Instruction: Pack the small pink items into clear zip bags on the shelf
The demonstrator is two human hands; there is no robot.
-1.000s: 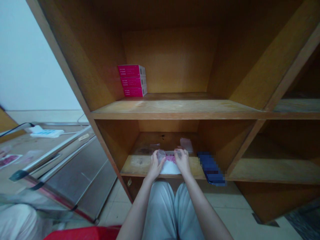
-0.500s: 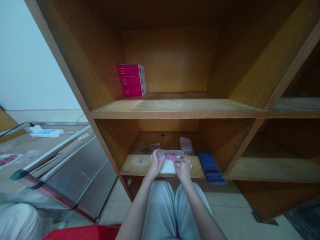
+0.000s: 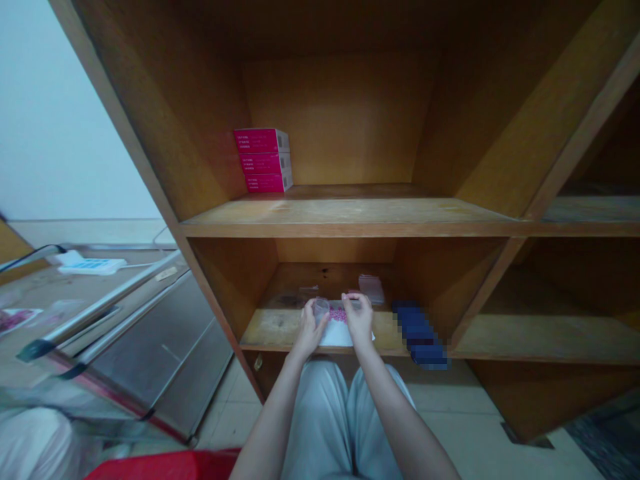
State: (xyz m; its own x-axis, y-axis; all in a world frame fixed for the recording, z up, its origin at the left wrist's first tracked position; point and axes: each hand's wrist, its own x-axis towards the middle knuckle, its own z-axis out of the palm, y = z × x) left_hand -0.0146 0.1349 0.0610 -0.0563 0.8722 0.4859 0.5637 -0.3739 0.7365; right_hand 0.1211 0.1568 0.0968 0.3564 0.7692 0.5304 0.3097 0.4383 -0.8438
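My left hand [image 3: 310,328] is closed around a small clear plastic container [image 3: 321,307] at the left edge of a white tray or sheet [image 3: 336,336]. Small pink pieces [image 3: 339,315], like beads or pills, lie in a heap along the far part of the white surface. Over the right side of that heap is my right hand [image 3: 359,320], its thumb and fingers drawn together at the tips. Whatever they pinch is too small to make out. Behind the hands, a flat clear plastic bag [image 3: 371,289] lies on the lower shelf [image 3: 275,327].
Three pink boxes [image 3: 264,161] are stacked on the upper shelf [image 3: 350,212]. A blurred dark blue object [image 3: 423,337] overhangs the shelf edge at right. To the left are a metal-edged cabinet [image 3: 165,347] and a white power strip [image 3: 95,266]. Something red [image 3: 165,465] is below.
My right hand has moved left and slightly away from me over the pink pieces, and its spread fingers have drawn together. The left hand stays in place with the container.
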